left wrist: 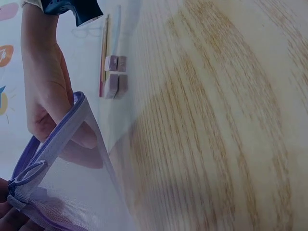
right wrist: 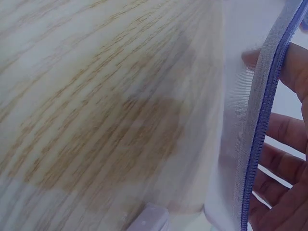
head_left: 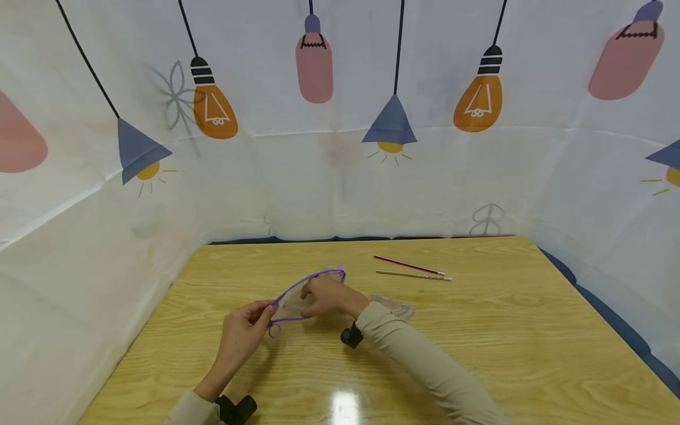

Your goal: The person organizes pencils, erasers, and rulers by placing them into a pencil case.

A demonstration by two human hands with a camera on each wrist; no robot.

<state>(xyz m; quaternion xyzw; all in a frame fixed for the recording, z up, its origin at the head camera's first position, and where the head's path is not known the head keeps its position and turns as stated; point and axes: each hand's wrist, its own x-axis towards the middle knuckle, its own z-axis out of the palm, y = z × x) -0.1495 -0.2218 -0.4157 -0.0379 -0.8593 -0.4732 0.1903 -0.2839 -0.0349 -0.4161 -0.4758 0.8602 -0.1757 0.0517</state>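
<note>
Two bare hands at work on a pale mesh pouch (head_left: pixel 291 302), its purple zip (head_left: pixel 297 284) parted, held over the left-middle stretch of a wood-grain desk (head_left: pixel 504 330). The left hand (head_left: pixel 243 330) has its grip clamped on one end of the pouch, thumb and fingers pinching the edge just beside a small pull ring (head_left: pixel 274 330). The right hand (head_left: pixel 329 295) is at the parted mouth, its grip loose, with thumb and fingers apart; in the left wrist view, part of that hand shows through the mesh, inside the pouch. Beyond it, to the person's right, a dark red pencil (head_left: pixel 408 264) and a gold pencil (head_left: pixel 411 275) lie near each other, pale ends closest together. Two small pinkish blocks (left wrist: pixel 111 86) sit in line by the pencils in the left wrist view (they cannot be made out from the head camera). A flat, greyish patterned item (head_left: pixel 397 306) lies partly behind the right sleeve (head_left: pixel 419 354); what it is cannot be told. Each wrist wears a small black camera (head_left: pixel 352 336). Behind the desk hangs a white cloth (head_left: pixel 297 177) printed with lamps and orange bulbs.
</note>
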